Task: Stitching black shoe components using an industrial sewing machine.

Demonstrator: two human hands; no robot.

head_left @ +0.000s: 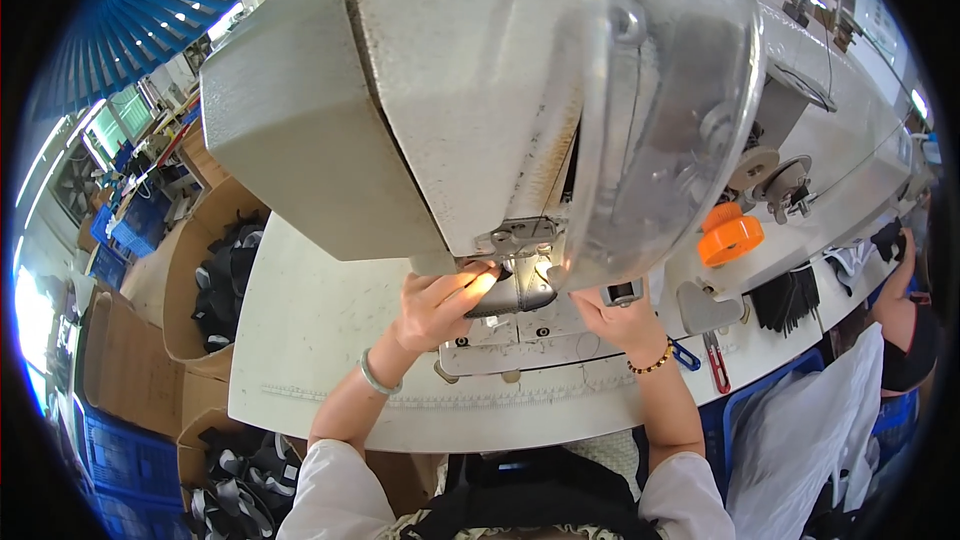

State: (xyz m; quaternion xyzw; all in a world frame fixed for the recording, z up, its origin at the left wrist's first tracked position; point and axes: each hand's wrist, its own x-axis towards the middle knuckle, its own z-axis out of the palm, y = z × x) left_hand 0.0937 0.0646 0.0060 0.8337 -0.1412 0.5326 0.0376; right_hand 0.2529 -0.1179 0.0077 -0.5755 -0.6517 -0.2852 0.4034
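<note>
Sewing machine (480,90), big grey-white head, fills the upper middle of the view and is the landmark here; a clear curved guard (680,100) covers its right face. Under it, the pale worktop (320,340). Left of the machine and below worktop level, a cardboard box (185,280) loaded with dark pieces. Right of the machine, a stack of flat black pieces (790,298) on the worktop, an orange spool (730,238) nearer the machine body, red-handled snips (716,360) towards the front edge. Directly beneath the machine's needle end: a dark grey workpiece (515,295), lit by the machine lamp. Left hand (440,305) has fingers pinched on the piece's left edge, pressing it flat; right hand (620,318) lies open-fingered on its right side, steadying, not clenched. Judgement: stitching is in mid-run on this one piece; the box and stack suggest many more pieces are waiting. Needle itself hidden.
</note>
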